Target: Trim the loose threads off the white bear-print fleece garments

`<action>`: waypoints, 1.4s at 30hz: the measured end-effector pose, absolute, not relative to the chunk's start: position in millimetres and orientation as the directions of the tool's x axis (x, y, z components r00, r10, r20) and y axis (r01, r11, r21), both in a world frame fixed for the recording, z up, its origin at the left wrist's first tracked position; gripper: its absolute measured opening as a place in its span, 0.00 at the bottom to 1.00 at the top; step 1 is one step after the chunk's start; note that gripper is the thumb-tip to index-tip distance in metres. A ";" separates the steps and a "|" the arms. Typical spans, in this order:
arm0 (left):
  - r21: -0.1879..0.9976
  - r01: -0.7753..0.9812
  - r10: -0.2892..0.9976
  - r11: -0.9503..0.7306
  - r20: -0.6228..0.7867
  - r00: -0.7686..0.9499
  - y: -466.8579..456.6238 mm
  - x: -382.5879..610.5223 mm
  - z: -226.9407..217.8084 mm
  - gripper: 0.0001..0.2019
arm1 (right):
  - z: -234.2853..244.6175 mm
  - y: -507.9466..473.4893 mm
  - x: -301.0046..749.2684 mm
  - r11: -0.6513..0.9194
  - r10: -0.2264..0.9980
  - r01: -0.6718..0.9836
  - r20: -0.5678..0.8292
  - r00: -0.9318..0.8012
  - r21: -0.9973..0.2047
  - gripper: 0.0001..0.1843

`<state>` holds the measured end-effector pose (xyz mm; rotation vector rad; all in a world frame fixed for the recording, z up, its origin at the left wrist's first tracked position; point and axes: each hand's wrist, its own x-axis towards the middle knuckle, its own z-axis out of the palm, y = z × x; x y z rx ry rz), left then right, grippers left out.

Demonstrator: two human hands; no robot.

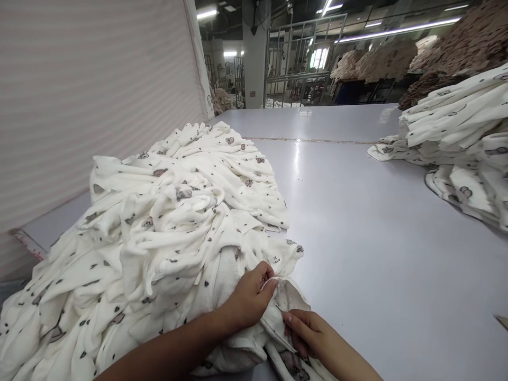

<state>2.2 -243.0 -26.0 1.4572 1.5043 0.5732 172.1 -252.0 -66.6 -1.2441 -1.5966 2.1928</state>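
A big heap of white printed garments (170,227) lies on the left part of a grey table (377,238). My left hand (250,299) pinches the edge of one white garment (288,299) at the heap's near right corner, just below a small size label (275,260). My right hand (307,330) grips the same garment a little lower, its fingers curled into the cloth. Both hands are closed on the fabric.
A folded stack of the same white garments (456,137) sits at the table's right edge. A pale ribbed wall (87,90) stands along the left. Behind the table are metal racks (301,58) and piles of brown cloth (444,47).
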 end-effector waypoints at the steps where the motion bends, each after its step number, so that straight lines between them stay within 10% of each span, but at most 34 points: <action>1: 0.841 0.509 0.946 0.185 -0.293 0.140 -242.9 2.0 -26.4 0.06 | -65.7 -250.9 171.2 -0.440 0.551 0.309 -0.525 -0.649 -0.843 0.24; 16: 0.844 0.501 0.946 0.189 -0.293 0.138 -243.0 1.3 -27.1 0.07 | -72.2 -253.0 176.3 -0.568 0.537 0.068 -0.432 -0.724 -0.820 0.24; 26: 0.834 0.522 0.938 0.180 -0.305 0.163 -242.3 1.8 -33.7 0.08 | -99.5 -299.2 280.7 -0.605 0.794 0.167 -0.607 0.043 -0.779 0.27; 31: 0.787 0.610 0.957 0.091 -0.239 0.165 -246.2 9.7 -23.5 0.05 | -100.1 -320.1 262.7 -0.490 0.863 0.217 -0.505 -0.012 -0.844 0.14; 36: 0.701 0.693 0.950 -0.167 -0.074 0.304 -271.5 29.7 0.9 0.06 | -86.6 -315.3 246.9 -0.561 0.826 -0.022 -0.557 -0.088 -0.828 0.20; 42: 0.735 0.658 0.756 -0.167 -0.333 0.563 -296.5 68.4 -15.5 0.30 | -54.3 -311.6 230.9 -0.626 0.773 -0.390 -0.604 -0.194 -0.676 0.22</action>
